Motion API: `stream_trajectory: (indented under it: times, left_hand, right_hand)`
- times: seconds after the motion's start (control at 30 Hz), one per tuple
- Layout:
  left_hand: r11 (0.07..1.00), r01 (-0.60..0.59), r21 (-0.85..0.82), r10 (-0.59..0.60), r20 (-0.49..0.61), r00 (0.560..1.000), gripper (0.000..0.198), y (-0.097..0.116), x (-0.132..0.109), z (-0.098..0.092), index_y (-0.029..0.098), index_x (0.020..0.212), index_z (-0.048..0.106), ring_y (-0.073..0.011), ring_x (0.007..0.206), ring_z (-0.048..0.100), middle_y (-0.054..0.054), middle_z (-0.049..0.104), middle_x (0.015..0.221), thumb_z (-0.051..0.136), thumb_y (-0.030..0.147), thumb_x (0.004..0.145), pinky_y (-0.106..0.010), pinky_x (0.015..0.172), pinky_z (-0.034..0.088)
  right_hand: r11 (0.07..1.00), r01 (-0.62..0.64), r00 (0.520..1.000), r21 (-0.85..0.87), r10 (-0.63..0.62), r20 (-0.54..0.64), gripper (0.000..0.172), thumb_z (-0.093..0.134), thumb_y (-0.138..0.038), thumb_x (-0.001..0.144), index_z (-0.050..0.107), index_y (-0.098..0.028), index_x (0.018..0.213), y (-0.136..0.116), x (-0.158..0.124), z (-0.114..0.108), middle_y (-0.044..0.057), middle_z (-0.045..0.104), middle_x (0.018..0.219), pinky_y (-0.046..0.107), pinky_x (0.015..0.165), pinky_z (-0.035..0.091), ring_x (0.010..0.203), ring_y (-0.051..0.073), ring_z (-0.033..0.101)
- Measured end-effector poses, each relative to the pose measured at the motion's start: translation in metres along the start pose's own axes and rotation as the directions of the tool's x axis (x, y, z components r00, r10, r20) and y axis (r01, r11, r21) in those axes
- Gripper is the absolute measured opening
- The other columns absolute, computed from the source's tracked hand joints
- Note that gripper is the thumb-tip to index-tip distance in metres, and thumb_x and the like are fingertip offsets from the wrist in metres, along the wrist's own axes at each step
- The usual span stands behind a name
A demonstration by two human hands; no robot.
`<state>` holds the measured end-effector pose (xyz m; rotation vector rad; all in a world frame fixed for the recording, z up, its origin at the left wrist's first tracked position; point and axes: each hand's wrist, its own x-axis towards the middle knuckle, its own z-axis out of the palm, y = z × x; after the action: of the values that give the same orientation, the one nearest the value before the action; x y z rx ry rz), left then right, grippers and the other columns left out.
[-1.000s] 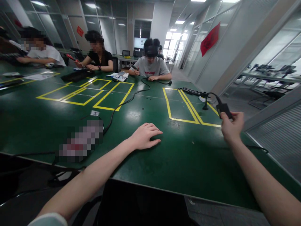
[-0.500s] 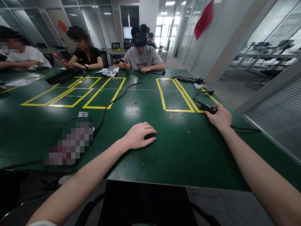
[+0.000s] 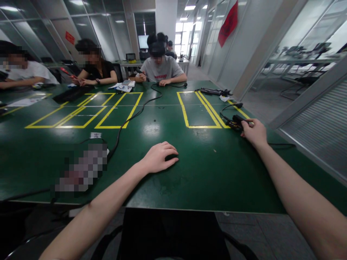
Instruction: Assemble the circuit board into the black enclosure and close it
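Note:
My left hand [image 3: 160, 157] rests on the green table [image 3: 195, 173] in front of me, palm down. Its thumb and fingers are apart and it holds nothing. Farther off to the right, my right hand [image 3: 254, 131] is closed on a black block with cords, which looks like a power adapter [image 3: 236, 122]. The adapter is tilted over a corner of the yellow tape, and my fingers cover its near end. A thin black cable [image 3: 225, 111] loops from it to a small black end piece [image 3: 238, 105]. Another black cord [image 3: 282, 145] runs out to the right behind my wrist.
A pixelated object [image 3: 84, 169] lies at the left beside a white tag [image 3: 95, 135]. A long black cable [image 3: 118, 135] crosses the table. Yellow tape [image 3: 204, 126] marks rectangles. A folded black stand [image 3: 213, 91] lies at the far right. Several people sit across, one in a grey shirt [image 3: 162, 68].
My right hand has turned the adapter, so a different side of it shows, with paler marks. My left hand has stayed in place. The view has shifted slightly.

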<state>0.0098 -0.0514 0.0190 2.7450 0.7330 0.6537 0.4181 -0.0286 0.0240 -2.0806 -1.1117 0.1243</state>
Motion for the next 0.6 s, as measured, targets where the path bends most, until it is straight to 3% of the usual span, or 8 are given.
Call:
stream_trajectory:
  times: [0.13,0.2,0.3,0.4,0.5,0.6]
  left_hand:
    - [1.0,0.004,-0.006,-0.004,0.001,1.0,0.019,0.0,0.0,0.0,0.018,0.103,0.075,-0.022,0.103,0.068,-0.007,0.076,0.109,0.063,0.031,0.097,-0.037,0.092,0.056]
    - [1.0,0.007,-0.009,-0.007,0.002,1.0,0.018,0.0,-0.001,-0.001,0.018,0.102,0.075,-0.022,0.103,0.068,-0.007,0.076,0.109,0.064,0.032,0.097,-0.037,0.092,0.056]
    - [1.0,0.013,-0.012,-0.013,0.003,1.0,0.018,0.001,-0.001,-0.002,0.019,0.102,0.075,-0.0218,0.103,0.068,-0.006,0.076,0.109,0.063,0.032,0.097,-0.037,0.093,0.056]
    - [1.0,0.013,-0.019,-0.013,0.002,1.0,0.019,0.001,0.0,-0.002,0.02,0.102,0.075,-0.0215,0.103,0.068,-0.006,0.076,0.11,0.061,0.033,0.098,-0.037,0.093,0.056]
    - [1.0,0.013,-0.022,-0.013,0.003,1.0,0.019,0.001,0.0,-0.001,0.019,0.101,0.075,-0.0215,0.103,0.068,-0.006,0.076,0.11,0.062,0.033,0.098,-0.037,0.093,0.056]
    - [1.0,0.014,-0.015,-0.014,0.008,1.0,0.019,-0.001,0.0,0.0,0.019,0.101,0.075,-0.0217,0.102,0.068,-0.006,0.076,0.11,0.063,0.033,0.097,-0.036,0.093,0.056]
  right_hand:
    - [0.981,-0.161,0.987,0.104,0.157,0.042,0.044,0.042,-0.023,0.099,0.053,-0.003,0.137,-0.005,-0.003,-0.002,0.014,0.069,0.075,0.031,0.056,0.046,0.047,0.017,0.055]
    - [0.972,-0.183,0.983,0.145,0.178,0.05,0.052,0.045,-0.023,0.098,0.044,-0.002,0.146,-0.009,-0.005,-0.003,0.022,0.071,0.097,0.031,0.055,0.046,0.047,0.014,0.054]
    - [0.971,-0.169,0.985,0.169,0.163,0.049,0.071,0.063,-0.031,0.091,0.038,-0.008,0.153,-0.011,-0.009,-0.006,0.03,0.059,0.135,0.031,0.057,0.047,0.053,0.013,0.056]
    - [0.991,-0.049,0.999,0.125,0.049,0.006,0.077,0.078,-0.032,0.078,0.048,-0.011,0.147,-0.008,-0.01,-0.006,0.027,0.054,0.144,0.033,0.074,0.051,0.084,0.023,0.067]
    - [0.99,0.086,0.995,0.108,-0.08,-0.059,0.072,0.08,-0.028,0.072,0.055,-0.011,0.137,0.0,-0.006,-0.001,0.024,0.06,0.14,0.038,0.1,0.046,0.124,0.031,0.059]
    - [0.977,0.144,0.985,0.159,-0.125,-0.12,0.072,0.081,-0.026,0.066,0.057,-0.014,0.133,0.008,0.001,0.004,0.02,0.062,0.139,0.042,0.109,0.042,0.132,0.033,0.056]
